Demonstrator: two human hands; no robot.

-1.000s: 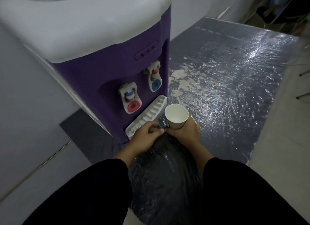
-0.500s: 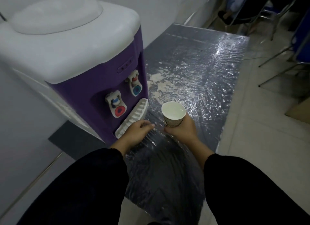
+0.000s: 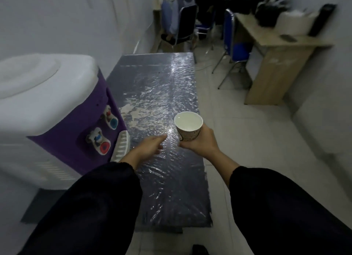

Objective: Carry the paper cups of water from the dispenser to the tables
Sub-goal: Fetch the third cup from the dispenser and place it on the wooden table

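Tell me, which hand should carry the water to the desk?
The right hand. It already holds the full cup upright, and the desk stands on that side. The left hand is empty, by the dispenser.

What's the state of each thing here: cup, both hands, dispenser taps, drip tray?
paper cup: upright, filled with water, held
right hand: gripping the cup's side
left hand: empty, open, index finger extended
dispenser taps: untouched, not running
drip tray: nothing on it
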